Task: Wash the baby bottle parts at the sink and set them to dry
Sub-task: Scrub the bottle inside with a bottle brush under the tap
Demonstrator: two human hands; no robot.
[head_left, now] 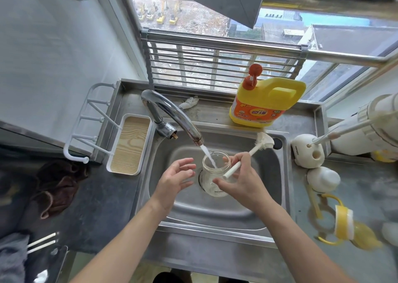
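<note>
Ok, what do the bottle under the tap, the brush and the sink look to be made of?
Bottle: clear and glossy, and the sink shows through it; glass or clear plastic, I cannot tell which. Brush: smooth matte white handle, likely plastic; pale bristly head, material unclear. Sink: brushed stainless steel, judging by its grey sheen and soft reflections.

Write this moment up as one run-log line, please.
step: rinsing bottle | tap: running into bottle | right hand: holds bottle and brush | left hand: open, beside bottle
</note>
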